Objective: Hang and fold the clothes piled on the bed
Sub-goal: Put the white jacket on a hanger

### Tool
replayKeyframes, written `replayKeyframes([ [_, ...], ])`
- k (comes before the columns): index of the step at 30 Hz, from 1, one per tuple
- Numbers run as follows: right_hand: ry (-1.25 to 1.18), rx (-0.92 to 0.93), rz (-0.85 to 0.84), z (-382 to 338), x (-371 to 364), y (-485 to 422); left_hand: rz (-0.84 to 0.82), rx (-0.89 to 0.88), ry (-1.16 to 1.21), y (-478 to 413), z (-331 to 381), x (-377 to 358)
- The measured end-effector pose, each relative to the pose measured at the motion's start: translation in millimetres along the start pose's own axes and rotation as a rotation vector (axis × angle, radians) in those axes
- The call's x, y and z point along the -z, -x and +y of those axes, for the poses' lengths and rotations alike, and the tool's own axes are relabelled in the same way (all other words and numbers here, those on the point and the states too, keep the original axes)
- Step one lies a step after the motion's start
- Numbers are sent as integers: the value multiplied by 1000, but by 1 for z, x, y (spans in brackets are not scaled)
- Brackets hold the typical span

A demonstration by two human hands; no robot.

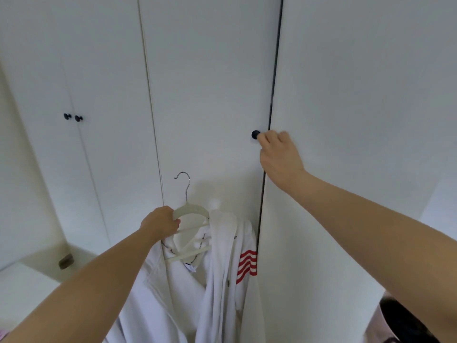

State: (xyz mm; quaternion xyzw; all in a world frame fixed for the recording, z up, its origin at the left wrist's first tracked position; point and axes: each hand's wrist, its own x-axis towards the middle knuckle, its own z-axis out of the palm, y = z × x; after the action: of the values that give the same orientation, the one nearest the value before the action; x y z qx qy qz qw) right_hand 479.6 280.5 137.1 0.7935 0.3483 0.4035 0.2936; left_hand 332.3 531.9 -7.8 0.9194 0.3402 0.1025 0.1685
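Note:
My left hand point(160, 222) grips the left shoulder of a cream hanger point(190, 211) with a metal hook. A white zip jacket point(217, 273) with red stripes on one sleeve hangs from it, low in the middle of the view. My right hand point(279, 154) is raised at the dark seam between two white wardrobe doors, fingers curled beside a black round knob point(255, 134) on the middle door point(210, 95). Whether the fingers hold a knob of the right door point(358, 120) is hidden by the hand.
Two more black knobs point(73, 117) sit on white wardrobe doors at the left. A white ledge point(37, 273) with a small dark object point(66, 261) lies at the lower left. A dark and pink shape point(400, 320) shows at the bottom right.

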Motion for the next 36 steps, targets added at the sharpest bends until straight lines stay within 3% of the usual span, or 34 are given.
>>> replayKeyframes([
  [4, 236, -6, -12, 7, 26, 9, -24, -52, -23, 1, 5, -5],
  [6, 237, 59, -96, 8, 36, 8, -35, -95, -36, -1, 12, -7],
  [13, 244, 11, -478, -41, 53, -3, -78, -237, -35, -10, 26, -16],
  [18, 334, 175, -786, -81, 23, 21, -85, -330, -17, -23, 20, -24],
  [26, 285, -30, -1045, -77, 44, 29, -138, -411, 14, -36, 21, -45],
  [30, 412, -18, -1196, -70, 46, 54, -193, -476, 18, -32, 39, -60],
  [33, 479, -9, -1297, -65, 24, 76, -221, -555, 0, -23, 65, -70],
  [36, 515, -148, -1344, -43, -8, 107, -246, -634, -4, -11, 95, -80],
])
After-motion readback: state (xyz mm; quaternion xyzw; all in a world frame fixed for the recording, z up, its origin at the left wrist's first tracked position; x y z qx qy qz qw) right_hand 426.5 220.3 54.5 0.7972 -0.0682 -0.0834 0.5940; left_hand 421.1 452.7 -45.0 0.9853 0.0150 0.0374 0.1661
